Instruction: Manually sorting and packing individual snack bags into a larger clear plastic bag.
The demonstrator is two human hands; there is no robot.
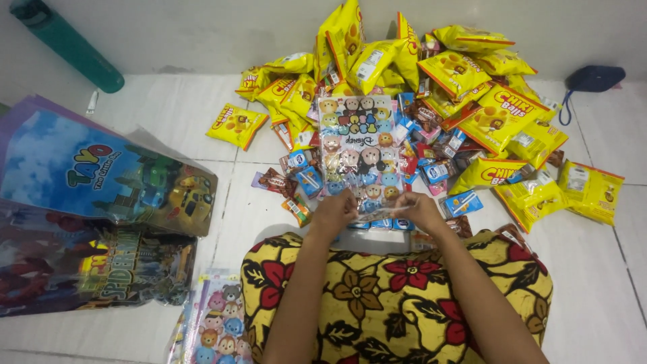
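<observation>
A clear plastic bag (pixel 358 145) printed with small cartoon faces lies flat on the white tiled floor in front of me. My left hand (pixel 333 209) pinches its near left corner. My right hand (pixel 419 209) grips the near right edge, and the bag's opening is stretched between the two hands. Behind and around the bag spreads a pile of yellow snack packets (pixel 453 71) and small blue and brown wrapped sweets (pixel 431 168). My lap is covered by a yellow cloth (pixel 397 303) with red flowers.
A stack of large cartoon-printed bags (pixel 101 175) lies at the left, with more printed bags (pixel 219 330) by my left knee. A teal bottle (pixel 67 44) rests at the far left by the wall. A dark blue pouch (pixel 594 77) sits at the far right.
</observation>
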